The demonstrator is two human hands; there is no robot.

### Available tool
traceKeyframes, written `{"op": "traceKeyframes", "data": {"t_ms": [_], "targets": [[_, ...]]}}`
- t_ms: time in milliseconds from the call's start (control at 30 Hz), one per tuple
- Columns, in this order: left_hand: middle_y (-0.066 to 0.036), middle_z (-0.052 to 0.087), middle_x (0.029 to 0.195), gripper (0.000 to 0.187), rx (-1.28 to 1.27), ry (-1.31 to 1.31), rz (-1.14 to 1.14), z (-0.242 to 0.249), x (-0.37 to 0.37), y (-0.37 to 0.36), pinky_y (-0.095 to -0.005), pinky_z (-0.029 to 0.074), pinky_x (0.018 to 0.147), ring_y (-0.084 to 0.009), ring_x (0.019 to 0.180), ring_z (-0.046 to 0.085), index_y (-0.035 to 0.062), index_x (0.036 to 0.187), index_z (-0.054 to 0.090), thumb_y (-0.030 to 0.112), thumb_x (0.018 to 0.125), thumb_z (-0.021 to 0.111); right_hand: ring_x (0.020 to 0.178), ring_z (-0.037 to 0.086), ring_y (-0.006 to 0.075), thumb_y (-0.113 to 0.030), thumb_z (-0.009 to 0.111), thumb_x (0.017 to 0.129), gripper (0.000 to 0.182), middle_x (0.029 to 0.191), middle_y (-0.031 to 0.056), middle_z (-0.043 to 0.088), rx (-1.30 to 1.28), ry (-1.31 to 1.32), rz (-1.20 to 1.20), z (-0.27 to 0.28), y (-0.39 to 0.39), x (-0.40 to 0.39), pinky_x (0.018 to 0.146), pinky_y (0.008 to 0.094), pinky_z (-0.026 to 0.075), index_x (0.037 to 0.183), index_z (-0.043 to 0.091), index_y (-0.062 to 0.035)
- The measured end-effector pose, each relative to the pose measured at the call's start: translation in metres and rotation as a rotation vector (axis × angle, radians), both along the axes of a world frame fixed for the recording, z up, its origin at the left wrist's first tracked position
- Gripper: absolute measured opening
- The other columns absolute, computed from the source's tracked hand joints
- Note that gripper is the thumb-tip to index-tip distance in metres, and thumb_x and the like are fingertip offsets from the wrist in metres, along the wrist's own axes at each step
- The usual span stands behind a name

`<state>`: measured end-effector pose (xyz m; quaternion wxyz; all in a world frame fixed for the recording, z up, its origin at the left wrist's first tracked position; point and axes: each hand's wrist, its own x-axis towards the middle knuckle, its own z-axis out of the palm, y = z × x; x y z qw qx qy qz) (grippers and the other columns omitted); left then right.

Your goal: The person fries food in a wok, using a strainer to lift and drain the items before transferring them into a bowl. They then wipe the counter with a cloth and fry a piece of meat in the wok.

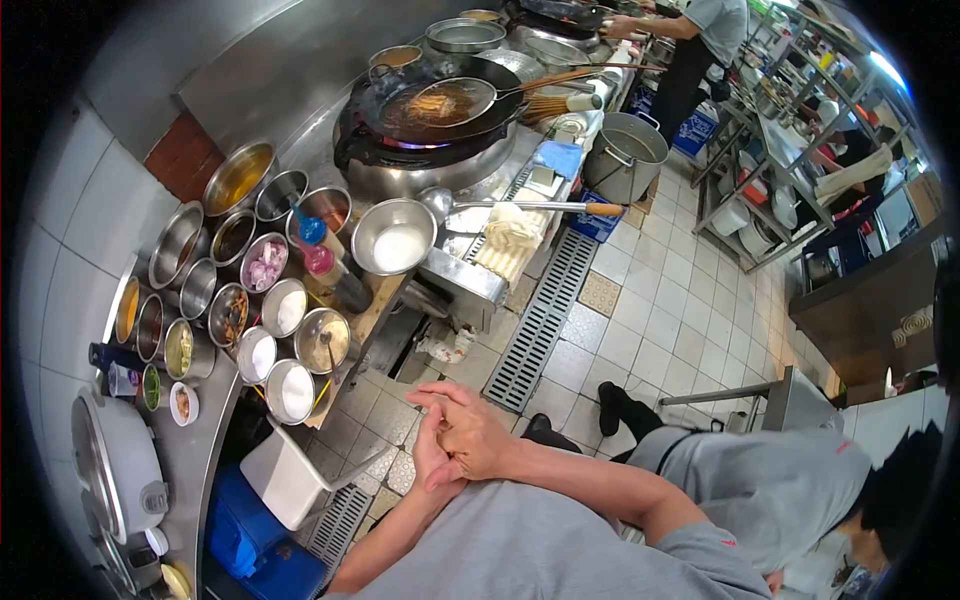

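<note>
My left hand [430, 452] and my right hand [478, 436] are clasped together in front of my grey shirt. The fingers are closed and press against each other; some of them are hidden. I see no tool or food in either hand. Beyond them, a black wok [385, 128] sits on a burner with a flame under its rim. A wire strainer [485, 93] rests in it over bubbling oil, with browned food inside. A ladle [440, 203] with a wooden-ended handle lies beside a metal bowl of white contents [392, 243].
Several seasoning bowls [290, 305] and squeeze bottles [320, 260] stand at left, near a rice cooker [125, 465]. A large pot [625, 155] stands beyond the floor drain [545, 320]. One person [745, 480] is close at my right; another [715, 35] works at a far wok.
</note>
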<state>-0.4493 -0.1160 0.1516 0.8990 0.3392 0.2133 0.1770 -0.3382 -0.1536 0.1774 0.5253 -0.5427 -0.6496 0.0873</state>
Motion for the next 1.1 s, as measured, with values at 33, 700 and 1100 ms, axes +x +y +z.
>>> {"op": "traceKeyframes", "data": {"t_ms": [33, 700, 1100], "targets": [[-0.012, 0.052, 0.123, 0.046, -0.023, 0.011, -0.007, 0.000, 0.002, 0.002, -0.0331, 0.043, 0.096, -0.0209, 0.113, 0.052, 0.0037, 0.132, 0.042, 0.039, 0.104, 0.032, 0.119, 0.049, 0.0387, -0.067, 0.066, 0.066, 0.071, 0.123, 0.0214, 0.059, 0.003, 0.001, -0.007, -0.001, 0.002, 0.001, 0.093, 0.0437, 0.042, 0.054, 0.058, 0.0020], [-0.008, 0.055, 0.108, 0.038, -0.049, 0.133, -0.188, -0.005, 0.095, -0.028, -0.0302, 0.043, 0.083, -0.0167, 0.098, 0.053, 0.0039, 0.117, 0.048, 0.037, 0.104, 0.036, 0.117, 0.050, 0.0380, -0.047, 0.068, 0.078, 0.052, 0.122, 0.0218, 0.059, -0.074, 0.037, -0.130, -0.008, -0.050, 0.080, 0.093, 0.0434, 0.043, 0.059, 0.062, 0.0008], [-0.006, 0.056, 0.100, 0.036, -0.028, 0.148, -0.229, -0.003, 0.261, -0.142, -0.0285, 0.044, 0.076, -0.0142, 0.090, 0.054, 0.0040, 0.108, 0.051, 0.036, 0.104, 0.037, 0.115, 0.052, 0.0383, -0.044, 0.070, 0.077, 0.047, 0.118, 0.0209, 0.061, -0.118, 0.043, -0.180, -0.004, -0.170, 0.239, 0.092, 0.0445, 0.044, 0.060, 0.065, -0.0005]]}}
